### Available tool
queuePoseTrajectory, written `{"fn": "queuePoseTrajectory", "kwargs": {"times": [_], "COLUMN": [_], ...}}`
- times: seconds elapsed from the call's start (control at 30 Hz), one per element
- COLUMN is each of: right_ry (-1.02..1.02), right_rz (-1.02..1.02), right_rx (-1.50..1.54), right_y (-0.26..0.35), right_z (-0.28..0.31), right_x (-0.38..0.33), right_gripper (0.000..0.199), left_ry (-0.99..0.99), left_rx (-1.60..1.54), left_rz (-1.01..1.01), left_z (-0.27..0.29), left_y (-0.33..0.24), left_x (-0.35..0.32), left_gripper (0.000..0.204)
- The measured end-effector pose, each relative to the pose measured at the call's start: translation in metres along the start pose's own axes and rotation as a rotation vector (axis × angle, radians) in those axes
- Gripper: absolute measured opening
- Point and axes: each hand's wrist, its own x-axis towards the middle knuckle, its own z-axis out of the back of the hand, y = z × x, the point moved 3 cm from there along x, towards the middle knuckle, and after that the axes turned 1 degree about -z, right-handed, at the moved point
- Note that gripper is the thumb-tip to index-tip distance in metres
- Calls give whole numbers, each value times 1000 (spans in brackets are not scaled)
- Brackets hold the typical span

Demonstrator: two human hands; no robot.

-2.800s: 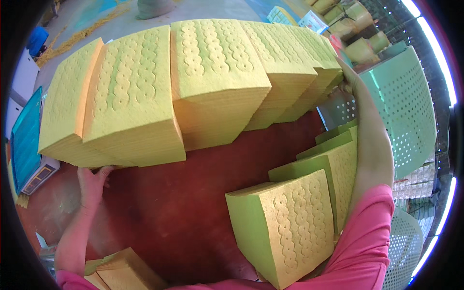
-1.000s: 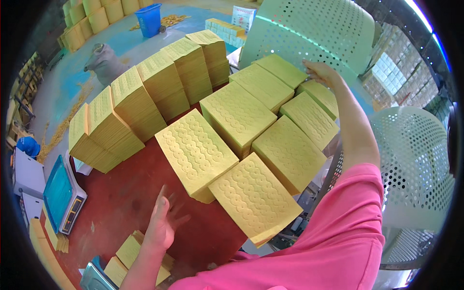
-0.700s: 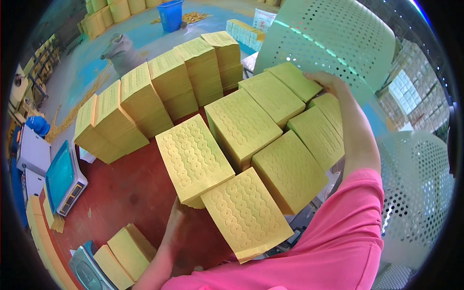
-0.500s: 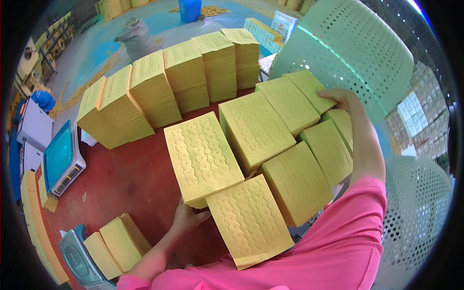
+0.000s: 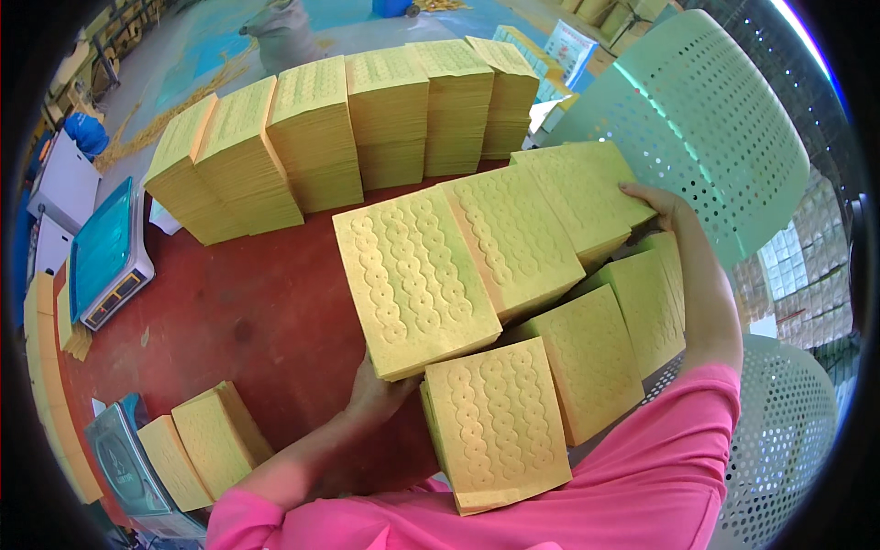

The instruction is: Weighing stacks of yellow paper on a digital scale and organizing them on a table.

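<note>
Both hands press on a row of yellow paper stacks (image 5: 417, 280), their top sheets embossed with chains of coin-like rings. My left hand (image 5: 378, 390) is at the lower edge of the row's left end stack, its fingers partly hidden beneath or behind it. My right hand (image 5: 662, 203) grips the far right end stack (image 5: 612, 174), thumb at its top corner and the other fingers mostly out of sight. Closer to me runs a second row, with a near stack (image 5: 500, 426) against my pink clothing and another stack (image 5: 587, 357) beside it.
Several tall yellow stacks (image 5: 316, 137) line the far side of the red table (image 5: 247, 339). Two scales stand at the left, one with a teal tray (image 5: 101, 243), another (image 5: 128, 467) beside small stacks (image 5: 215, 440). Pale green perforated chairs (image 5: 697, 137) are at the right.
The left end stack now sits flush with the one beside it, where a step and gap showed before. Both hands keep their places on the row; the view has shifted slightly.
</note>
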Motion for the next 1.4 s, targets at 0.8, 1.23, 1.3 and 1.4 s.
{"fn": "queuePoseTrajectory", "kwargs": {"times": [0.8,1.23,1.3,1.4], "right_ry": [134,195,192,165], "right_rz": [146,237,227,224], "right_rx": [-57,188,176,173], "right_y": [85,68,71,73], "right_z": [-114,-120,-118,-118], "right_x": [27,22,29,32], "right_gripper": [88,89,88,87], "left_ry": [-309,-309,-248,-254], "left_rx": [160,-16,-177,-72], "left_rz": [167,255,328,291], "left_z": [127,115,113,118], "left_y": [52,75,75,64], "left_x": [60,75,77,82], "left_gripper": [55,49,72,71]}}
